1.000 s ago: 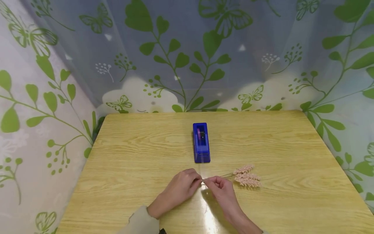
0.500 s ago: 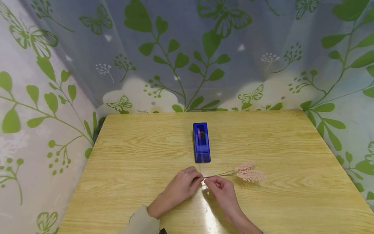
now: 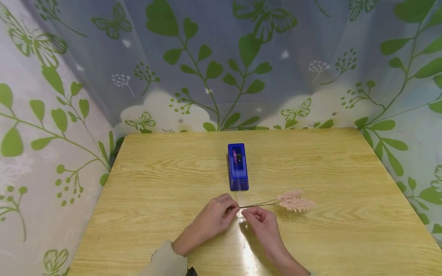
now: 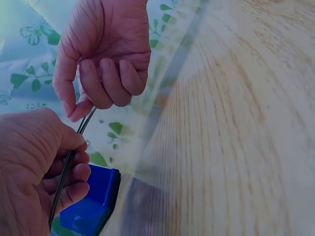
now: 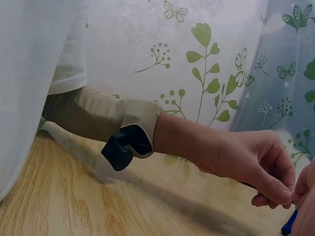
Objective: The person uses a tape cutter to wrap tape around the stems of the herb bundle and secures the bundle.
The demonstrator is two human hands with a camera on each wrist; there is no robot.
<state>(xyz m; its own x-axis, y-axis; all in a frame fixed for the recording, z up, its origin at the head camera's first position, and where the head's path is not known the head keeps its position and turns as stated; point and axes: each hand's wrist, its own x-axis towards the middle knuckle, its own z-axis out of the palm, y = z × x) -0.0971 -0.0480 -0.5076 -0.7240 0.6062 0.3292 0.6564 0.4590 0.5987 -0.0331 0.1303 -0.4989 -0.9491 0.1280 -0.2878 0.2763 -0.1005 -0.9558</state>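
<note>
My left hand (image 3: 217, 214) pinches the thin dark stems (image 3: 259, 205) of pink, fluffy flower sprigs (image 3: 295, 200) between thumb and forefinger. The sprigs point right, and their stems also run under the left thumb in the left wrist view. Just below the stems, my right hand (image 3: 264, 226) has thumb and forefinger tips together and its other fingers curled. Anything between those tips is too small to make out. In the left wrist view the right hand (image 4: 106, 64) partly hides the stems. A blue tape dispenser (image 3: 238, 166) stands beyond both hands.
The wood-grain table (image 3: 165, 165) carries a bright light reflection below the hands. A curtain (image 3: 214, 46) printed with green leaves and butterflies closes off the back and sides. A dark device (image 5: 120, 147) is strapped at the left sleeve cuff.
The flower sprigs have swung a little up and to the right. Their stems now pass above the right fingertips, which met them earlier. Both hands have stayed almost in place.
</note>
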